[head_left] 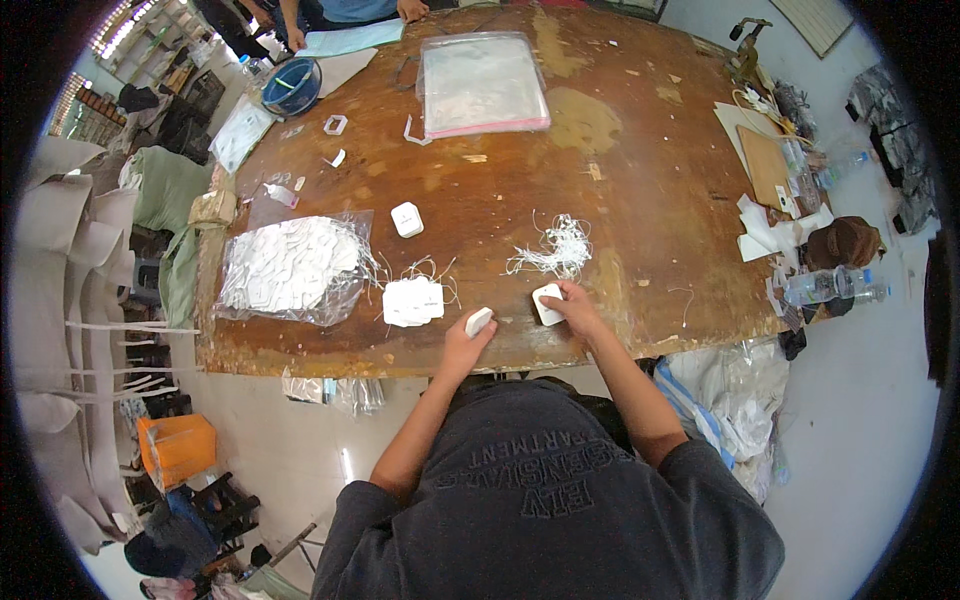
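Observation:
Near the table's front edge, my left hand [462, 350] is closed on a small stack of white tags [480, 321], held tilted. To its right, my right hand [578, 310] grips white tags [547, 305] with cut corners, at or just above the tabletop; how many is hidden. Beyond that hand lies a tangled bunch of white strings [562, 246]. Left of my left hand sits a pile of white tags with strings [413, 302], and a neat stack of tags [407, 219] stands farther back. A clear plastic bag [345, 226] full of white tags lies at the left.
Across the wooden table [660, 220] lies a packet of clear plastic sleeves [485, 85]. A blue bowl [291, 86] stands far left, near another person's hand [412, 10]. Plastic bottles [815, 287], a brown cap [845, 248] and cardboard [765, 168] crowd the right edge.

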